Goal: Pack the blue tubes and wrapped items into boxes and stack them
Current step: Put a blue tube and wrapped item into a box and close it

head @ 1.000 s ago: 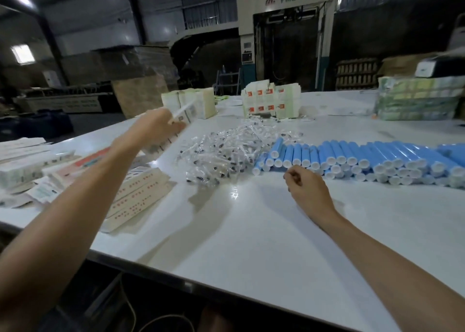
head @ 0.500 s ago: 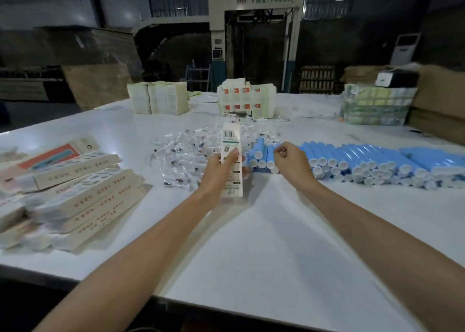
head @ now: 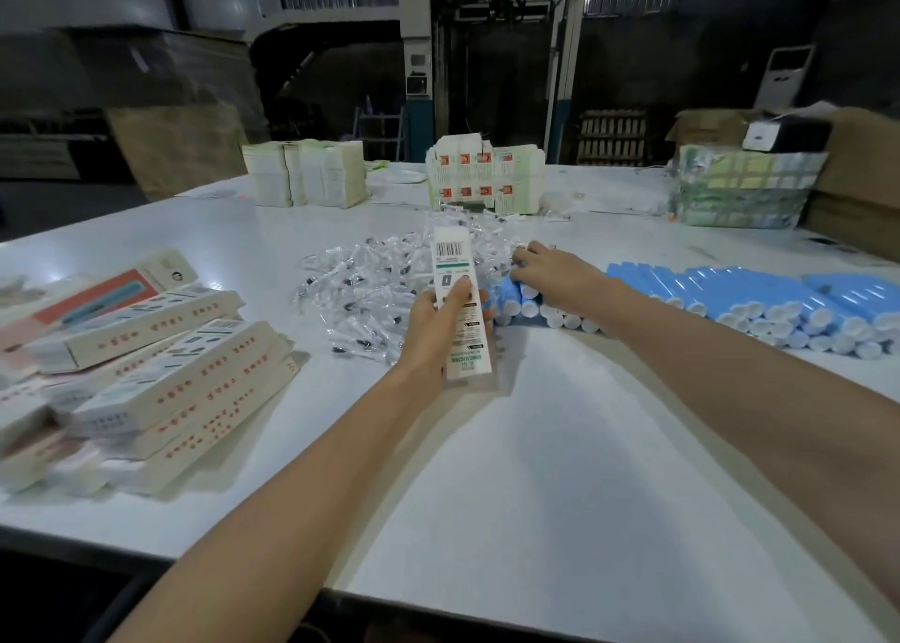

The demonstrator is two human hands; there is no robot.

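Observation:
My left hand (head: pixel 440 323) grips a narrow white box (head: pixel 460 301) with a barcode, held upright over the middle of the white table (head: pixel 560 447). Right beside it my right hand (head: pixel 555 272) lies on the left end of a long row of blue tubes (head: pixel 759 296) with white caps, its fingers spread over the tubes. Whether it grips one I cannot tell. A heap of small clear-wrapped items (head: pixel 375 287) lies behind and left of the box.
Packed boxes (head: pixel 160 374) are stacked loosely at the left of the table. Bundles of flat cartons (head: pixel 307 172) and red-marked cartons (head: pixel 482 175) stand at the far edge. A wrapped green bale (head: pixel 740 187) and brown cardboard boxes (head: pixel 857 170) sit at the far right.
My left hand fetched a box from the far left and brought it to the middle. My right hand moved up onto the left end of the blue tubes.

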